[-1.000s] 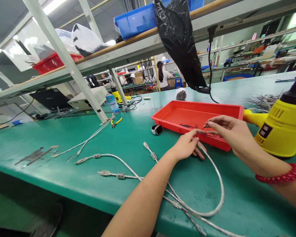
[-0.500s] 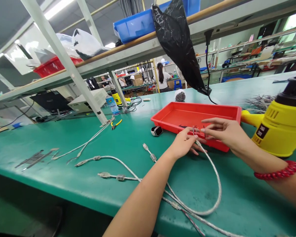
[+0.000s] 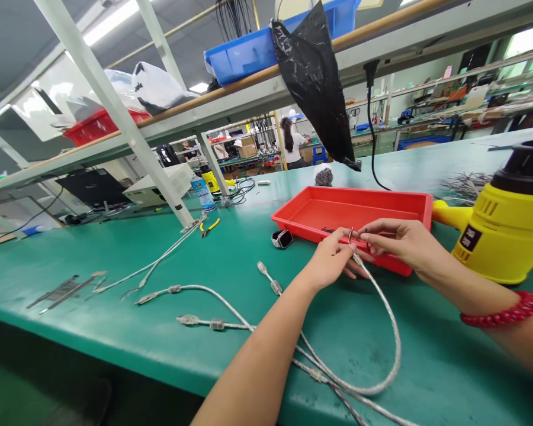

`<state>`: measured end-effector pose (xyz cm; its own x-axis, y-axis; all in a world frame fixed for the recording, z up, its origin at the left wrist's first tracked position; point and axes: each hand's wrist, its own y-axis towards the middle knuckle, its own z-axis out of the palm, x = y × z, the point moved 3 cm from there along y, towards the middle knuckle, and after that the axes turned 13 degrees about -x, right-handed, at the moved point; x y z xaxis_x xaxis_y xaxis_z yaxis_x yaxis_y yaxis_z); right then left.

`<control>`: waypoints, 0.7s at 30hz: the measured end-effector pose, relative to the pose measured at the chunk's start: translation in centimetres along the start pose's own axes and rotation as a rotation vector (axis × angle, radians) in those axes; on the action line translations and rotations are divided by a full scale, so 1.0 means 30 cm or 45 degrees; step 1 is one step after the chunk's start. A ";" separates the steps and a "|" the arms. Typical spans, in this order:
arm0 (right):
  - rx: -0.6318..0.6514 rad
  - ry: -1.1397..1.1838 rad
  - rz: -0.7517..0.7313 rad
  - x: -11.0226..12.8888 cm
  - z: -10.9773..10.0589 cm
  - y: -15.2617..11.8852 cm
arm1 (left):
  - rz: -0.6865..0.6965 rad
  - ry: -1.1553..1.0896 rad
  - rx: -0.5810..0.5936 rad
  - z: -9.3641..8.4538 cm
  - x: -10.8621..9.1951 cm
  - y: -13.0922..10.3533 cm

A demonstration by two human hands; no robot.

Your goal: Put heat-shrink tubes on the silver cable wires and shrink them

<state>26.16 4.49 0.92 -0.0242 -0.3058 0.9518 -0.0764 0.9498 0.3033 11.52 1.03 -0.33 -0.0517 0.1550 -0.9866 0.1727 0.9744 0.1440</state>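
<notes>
My left hand (image 3: 331,260) pinches the stripped end of a silvery-white cable (image 3: 388,316) at the front edge of a red tray (image 3: 355,207). Thin wires stick up from its fingertips. Close on the right, my right hand (image 3: 397,239) has thumb and forefinger pressed together on a small dark piece beside the wires. From my left hand the cable loops down over the green table (image 3: 182,343). Some small dark pieces lie in the tray, partly hidden by my left hand. More cable ends with clear plugs (image 3: 189,320) lie left of my forearm.
A yellow heat gun (image 3: 506,231) stands right of the tray. A smartwatch (image 3: 282,238), yellow-handled pliers (image 3: 210,228) and a spray can (image 3: 203,193) are to the left. A black bag (image 3: 315,89) hangs from the shelf. A person (image 3: 292,142) is in the background.
My right hand has moved slightly left, and its fingertips have come up to the wires at my left hand. The dark piece is now closer to the wires.
</notes>
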 end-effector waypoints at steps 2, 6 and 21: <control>0.001 -0.017 -0.016 0.002 0.001 -0.002 | -0.009 0.005 0.027 0.001 0.004 -0.001; -0.001 -0.044 0.009 0.004 0.002 -0.005 | -0.075 0.004 0.113 0.011 0.019 -0.004; -0.003 -0.047 0.127 0.001 0.002 -0.003 | -0.054 0.042 0.066 0.006 0.014 -0.006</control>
<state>26.09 4.39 0.92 -0.0681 -0.2120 0.9749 -0.0693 0.9758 0.2074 11.64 0.89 -0.78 -0.0920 0.1201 -0.9885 0.2201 0.9706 0.0975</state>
